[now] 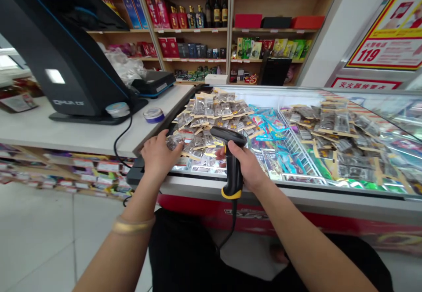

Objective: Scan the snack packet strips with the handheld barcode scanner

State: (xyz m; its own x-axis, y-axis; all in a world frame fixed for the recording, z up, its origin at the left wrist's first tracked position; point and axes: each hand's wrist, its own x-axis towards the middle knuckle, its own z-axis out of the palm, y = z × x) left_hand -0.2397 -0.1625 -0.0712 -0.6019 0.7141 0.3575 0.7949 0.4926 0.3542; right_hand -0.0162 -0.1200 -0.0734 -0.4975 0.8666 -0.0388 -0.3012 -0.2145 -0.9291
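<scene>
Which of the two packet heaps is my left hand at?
The left heap: your left hand is at its near-left edge. The right heap lies beyond the white wire divider.

right hand [247, 162] closed about the handle of a black-and-yellow barcode scanner [233, 169], left hand [162, 153] on a small clear packet [174, 142], piled packets [217, 109] atop a glass-topped freezer [277, 151], stocked shelves [194, 30] behind

The head camera looks forward and down over both hands, close above.
</scene>
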